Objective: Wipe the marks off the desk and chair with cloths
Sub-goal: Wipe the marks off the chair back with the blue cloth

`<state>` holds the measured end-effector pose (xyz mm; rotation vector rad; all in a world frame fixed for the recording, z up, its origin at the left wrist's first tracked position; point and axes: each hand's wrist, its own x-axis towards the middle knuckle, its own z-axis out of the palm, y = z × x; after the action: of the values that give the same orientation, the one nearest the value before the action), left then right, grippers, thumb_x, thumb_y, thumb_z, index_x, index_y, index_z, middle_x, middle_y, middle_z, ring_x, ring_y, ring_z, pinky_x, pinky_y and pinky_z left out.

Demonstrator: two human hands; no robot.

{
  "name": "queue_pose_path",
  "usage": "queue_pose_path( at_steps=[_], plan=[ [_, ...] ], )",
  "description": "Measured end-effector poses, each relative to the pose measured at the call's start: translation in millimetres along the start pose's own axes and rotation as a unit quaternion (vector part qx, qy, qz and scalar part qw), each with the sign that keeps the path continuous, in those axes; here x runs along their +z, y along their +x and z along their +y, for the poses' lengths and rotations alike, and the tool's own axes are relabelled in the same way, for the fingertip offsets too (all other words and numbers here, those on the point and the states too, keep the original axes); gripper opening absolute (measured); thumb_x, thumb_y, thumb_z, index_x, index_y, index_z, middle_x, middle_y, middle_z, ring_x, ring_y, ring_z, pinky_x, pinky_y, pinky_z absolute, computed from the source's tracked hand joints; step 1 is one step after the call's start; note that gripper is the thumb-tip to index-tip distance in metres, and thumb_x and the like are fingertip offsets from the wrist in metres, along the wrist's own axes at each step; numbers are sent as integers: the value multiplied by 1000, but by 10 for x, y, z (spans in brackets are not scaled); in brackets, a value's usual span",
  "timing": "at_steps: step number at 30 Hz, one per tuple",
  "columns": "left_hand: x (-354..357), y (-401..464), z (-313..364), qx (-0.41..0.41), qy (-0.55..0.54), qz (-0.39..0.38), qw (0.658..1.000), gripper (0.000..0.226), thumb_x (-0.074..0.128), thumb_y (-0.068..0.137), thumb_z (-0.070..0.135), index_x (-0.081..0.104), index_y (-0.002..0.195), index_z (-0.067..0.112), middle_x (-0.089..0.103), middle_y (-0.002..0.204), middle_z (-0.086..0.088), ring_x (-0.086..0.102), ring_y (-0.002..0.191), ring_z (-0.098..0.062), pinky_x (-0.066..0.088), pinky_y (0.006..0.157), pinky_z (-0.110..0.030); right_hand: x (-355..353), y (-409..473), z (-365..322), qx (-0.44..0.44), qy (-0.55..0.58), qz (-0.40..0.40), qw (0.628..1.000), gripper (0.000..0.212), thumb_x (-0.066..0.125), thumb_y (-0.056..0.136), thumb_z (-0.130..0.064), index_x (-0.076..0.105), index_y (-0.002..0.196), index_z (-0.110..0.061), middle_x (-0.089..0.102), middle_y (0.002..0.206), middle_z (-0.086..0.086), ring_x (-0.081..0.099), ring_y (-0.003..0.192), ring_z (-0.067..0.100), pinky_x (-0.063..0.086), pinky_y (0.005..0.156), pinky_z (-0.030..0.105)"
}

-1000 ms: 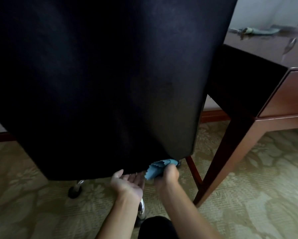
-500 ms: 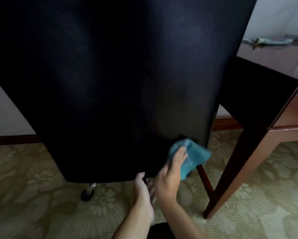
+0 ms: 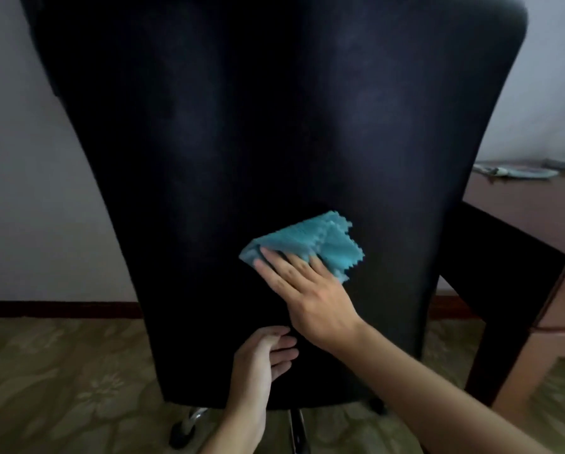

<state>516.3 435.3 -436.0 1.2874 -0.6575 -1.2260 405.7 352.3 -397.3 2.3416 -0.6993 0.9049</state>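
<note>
Green flowery carpet [image 3: 61,371] lies under a big black chair [image 3: 274,142], with the desk [image 3: 520,204] just beside it. The right hand [image 3: 310,290] presses the blue cloth [image 3: 307,244] flat on the chair back with straight fingers, while the left hand [image 3: 261,358] rests open below, holding nothing. This looks like the chair-wiping step, and next the cloth should rub across the rest of the back.

Your view is dim: a pale wall [image 3: 29,191] with dark skirting board [image 3: 55,309] directly below, then patterned carpet [image 3: 61,381].

Teal cloth [image 3: 310,242], black chair [image 3: 274,126], reddish-brown desk [image 3: 520,208], olive floral carpet [image 3: 61,371].
</note>
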Motion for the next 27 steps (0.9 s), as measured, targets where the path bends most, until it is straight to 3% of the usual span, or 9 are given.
queue_pose_path(
  at_steps=[3,5,8,13,15,18,20,23,27],
  plan=[
    [-130,-20,303,91,7,17,996,33,46,98,8,75,84,16,76,78,-4,72,72,-14,49,71,-29,-254,623,28,-59,-42,23,997,47,33,100,-9,45,145,-15,41,153,5,43,138,22,25,118,46],
    [-227,-45,548,162,11,31,986,31,48,97,7,74,84,17,76,79,-4,72,72,-13,49,71,-29,-433,1056,54,-52,-75,70,993,48,45,96,-9,49,143,-14,43,151,7,41,140,26,23,119,50],
    [-336,-75,935,265,23,48,963,31,49,97,7,74,85,21,76,82,0,72,76,-12,50,71,-26,-611,1511,64,-20,-94,142,985,48,48,94,-6,51,141,-14,43,152,7,33,144,28,21,119,53],
    [-442,-17,1381,351,23,81,933,27,53,97,9,70,93,30,74,94,3,71,82,-8,51,68,-18,-358,1293,-38,-12,-69,148,986,50,55,91,-3,52,140,-12,46,149,8,39,141,27,26,118,49],
    [-476,0,1405,358,39,84,929,29,52,98,10,66,97,35,71,101,5,71,87,-7,52,71,-21,-195,1010,-136,-32,-47,102,993,54,64,85,-4,55,138,-12,52,144,8,52,131,27,36,113,46],
    [-499,12,1339,347,69,72,932,30,53,98,13,63,102,41,69,109,9,68,96,-5,54,79,-26,-144,736,-200,-29,-4,30,999,61,67,82,-7,53,140,-17,56,140,5,62,119,24,56,91,39],
    [-489,45,1333,342,85,75,933,28,56,97,17,60,114,40,68,110,13,66,97,0,56,86,-30,-228,783,-181,-23,12,52,998,54,57,89,-7,49,142,-15,51,145,6,54,130,24,52,98,39],
    [-413,67,1413,321,78,83,940,34,62,93,21,55,124,33,67,110,8,66,97,-4,55,93,-40,-425,1009,-171,0,42,141,989,43,45,99,-3,49,141,-8,43,150,9,34,144,27,33,116,46],
    [-265,-116,1652,288,40,29,957,18,65,89,18,71,99,31,75,96,4,70,97,-11,53,84,-30,-699,1233,-169,62,137,183,971,41,47,99,1,45,140,-1,41,149,16,32,144,32,34,115,49]
  ],
)
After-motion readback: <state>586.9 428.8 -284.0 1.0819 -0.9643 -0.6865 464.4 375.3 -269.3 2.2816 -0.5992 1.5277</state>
